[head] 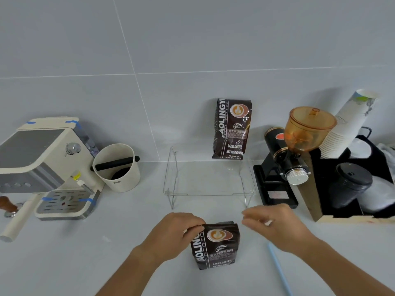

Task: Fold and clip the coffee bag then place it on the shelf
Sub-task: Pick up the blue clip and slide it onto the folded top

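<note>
1. Currently the coffee bag stands on the table at 6 o'clock, top already folded down, long axis running from 6 toward 12.
2. Left hand is at the bag's upper left corner, fingers closed in a pinch on the folded top edge; it is the nearer hand and touches the bag.
3. Right hand hovers just beside the bag at its 3 o'clock, fingers loosely curled, blurred; a small white thing shows between the fingers, cannot tell if it is the clip.
4. Key relation: the folded top lies at 9 o'clock from the right hand, so the clip likely goes on from the right.
5. Clear acrylic shelf sits at 12 o'clock from the bag, near; a second coffee bag stands upright at its back against the wall.
6. Table is smooth, pale grey; wall is large grey tiles. Espresso machine at 9 o'clock, grinder at 3 o'clock, light blue stick at 4 o'clock.
</note>
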Tool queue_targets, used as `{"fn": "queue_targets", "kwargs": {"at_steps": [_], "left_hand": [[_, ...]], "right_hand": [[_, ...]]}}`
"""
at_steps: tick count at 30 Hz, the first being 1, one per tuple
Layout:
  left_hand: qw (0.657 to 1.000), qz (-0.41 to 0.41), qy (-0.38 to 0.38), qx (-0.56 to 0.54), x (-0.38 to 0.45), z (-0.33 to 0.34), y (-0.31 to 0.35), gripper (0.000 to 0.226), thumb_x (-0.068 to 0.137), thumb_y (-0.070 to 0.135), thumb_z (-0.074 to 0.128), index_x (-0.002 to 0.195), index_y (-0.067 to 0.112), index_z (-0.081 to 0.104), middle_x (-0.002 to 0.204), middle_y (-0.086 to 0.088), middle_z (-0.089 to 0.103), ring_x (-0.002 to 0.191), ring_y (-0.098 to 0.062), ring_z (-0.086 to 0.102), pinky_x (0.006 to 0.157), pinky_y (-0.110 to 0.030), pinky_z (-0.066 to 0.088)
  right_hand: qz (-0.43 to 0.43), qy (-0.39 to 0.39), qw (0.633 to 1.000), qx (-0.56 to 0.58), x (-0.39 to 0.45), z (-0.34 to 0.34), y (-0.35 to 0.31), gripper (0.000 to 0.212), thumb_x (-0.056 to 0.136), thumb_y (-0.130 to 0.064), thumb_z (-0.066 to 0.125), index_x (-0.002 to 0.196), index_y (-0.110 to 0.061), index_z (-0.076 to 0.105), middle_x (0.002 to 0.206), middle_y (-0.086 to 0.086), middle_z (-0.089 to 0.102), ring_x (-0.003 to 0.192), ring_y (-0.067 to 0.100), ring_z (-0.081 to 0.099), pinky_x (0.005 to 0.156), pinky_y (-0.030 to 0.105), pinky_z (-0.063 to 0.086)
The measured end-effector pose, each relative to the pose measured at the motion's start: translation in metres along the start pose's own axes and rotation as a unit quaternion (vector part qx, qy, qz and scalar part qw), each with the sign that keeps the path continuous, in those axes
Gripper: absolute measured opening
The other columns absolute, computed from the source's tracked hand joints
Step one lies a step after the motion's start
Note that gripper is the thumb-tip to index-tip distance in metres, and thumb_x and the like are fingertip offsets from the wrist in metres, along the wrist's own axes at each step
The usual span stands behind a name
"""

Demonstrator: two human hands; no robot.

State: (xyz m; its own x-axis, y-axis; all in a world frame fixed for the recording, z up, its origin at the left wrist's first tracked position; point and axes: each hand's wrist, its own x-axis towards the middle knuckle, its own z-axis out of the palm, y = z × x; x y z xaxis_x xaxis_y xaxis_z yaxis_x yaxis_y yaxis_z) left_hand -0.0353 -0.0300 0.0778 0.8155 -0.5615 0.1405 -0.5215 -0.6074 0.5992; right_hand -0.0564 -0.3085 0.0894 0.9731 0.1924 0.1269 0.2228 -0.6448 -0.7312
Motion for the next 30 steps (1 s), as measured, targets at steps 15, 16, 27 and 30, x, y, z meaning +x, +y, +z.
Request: {"fn": "queue_targets", "kwargs": {"at_steps": [15,16,27,30], "left_hand": [[0.993,-0.04,0.086,-0.068,-0.018,0.018,-0.003,0.016,0.09,0.022,0.062,0.103,0.021,0.071,0.091,0.018,0.06,0.088,-0.006,0.062,0.069,-0.01,0.049],[0.991,-0.049,0.092,-0.079,-0.02,0.02,-0.002,0.019,0.09,0.012,0.063,0.106,0.018,0.072,0.092,0.017,0.058,0.088,-0.007,0.062,0.068,-0.009,0.049],[0.95,-0.178,0.177,-0.185,-0.03,0.028,0.0,0.035,0.082,0.001,0.071,0.086,0.035,0.067,0.088,0.017,0.071,0.076,-0.013,0.065,0.065,-0.022,0.053],[0.93,-0.198,0.191,-0.245,-0.031,0.031,-0.001,0.039,0.084,-0.003,0.068,0.084,0.037,0.07,0.088,0.014,0.073,0.077,-0.015,0.067,0.067,-0.018,0.054]], "right_hand": [[0.356,-0.086,0.902,-0.228,-0.089,0.0,0.164,0.034,0.093,-0.025,0.051,0.127,-0.026,0.058,0.125,-0.001,0.061,0.108,0.021,0.059,0.092,0.032,0.051],[0.356,-0.082,0.901,-0.233,-0.091,0.002,0.168,0.03,0.092,-0.024,0.052,0.12,-0.026,0.063,0.115,-0.001,0.064,0.099,0.021,0.061,0.086,0.033,0.053],[0.263,-0.057,0.939,-0.216,-0.09,0.005,0.148,0.013,0.091,-0.018,0.056,0.09,-0.014,0.069,0.086,0.003,0.064,0.076,0.022,0.06,0.07,0.038,0.054],[0.188,0.001,0.965,-0.182,-0.079,-0.003,0.117,0.008,0.089,-0.014,0.062,0.084,-0.017,0.068,0.076,-0.002,0.06,0.066,0.019,0.058,0.061,0.036,0.053]]}}
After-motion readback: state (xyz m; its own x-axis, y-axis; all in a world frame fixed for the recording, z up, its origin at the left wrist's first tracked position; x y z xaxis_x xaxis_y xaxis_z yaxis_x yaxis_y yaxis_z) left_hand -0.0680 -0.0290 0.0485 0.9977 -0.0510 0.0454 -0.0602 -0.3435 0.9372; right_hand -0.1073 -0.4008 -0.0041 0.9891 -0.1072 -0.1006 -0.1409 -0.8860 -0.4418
